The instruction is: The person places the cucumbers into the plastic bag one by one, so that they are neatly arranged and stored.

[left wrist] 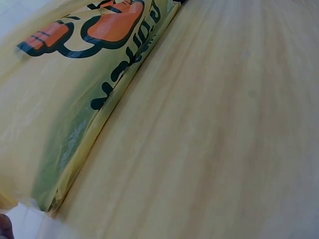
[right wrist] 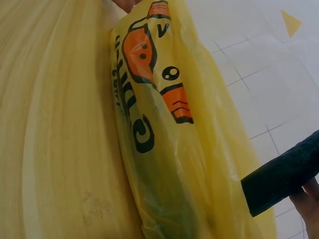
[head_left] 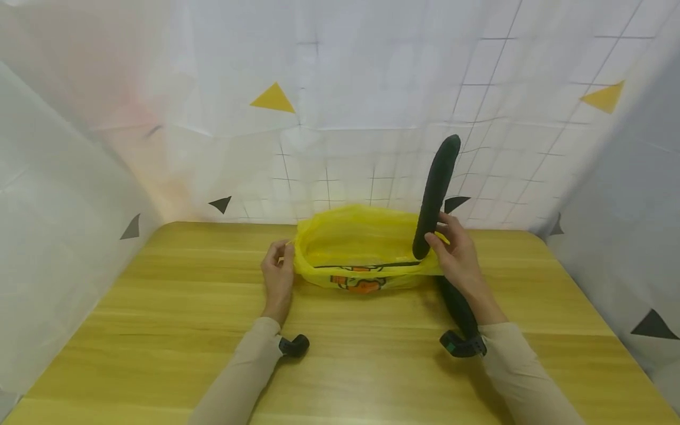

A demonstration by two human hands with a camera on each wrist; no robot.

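A yellow plastic bag [head_left: 361, 230] lies on the table with its mouth spread wide, a cartoon print on its near side. At its left end my left hand [head_left: 277, 277] pinches the rim. My right hand [head_left: 461, 260], by the right end, holds a dark green cucumber [head_left: 438, 192] between thumb and fingers. That cucumber stands steeply tilted, its lower end at the bag's mouth. Through the film in the left wrist view shows a long green shape [left wrist: 62, 144] low in the bag. Beneath my right wrist lies another dark, long cucumber [head_left: 458, 307], partly hidden.
The wooden table [head_left: 350, 360] extends around the bag. White sheeting [head_left: 372, 71] with grid lines and coloured triangles rises behind the table and along both sides. Each wrist carries a black camera mount, the left mount [head_left: 294, 346] and the right mount [head_left: 461, 345].
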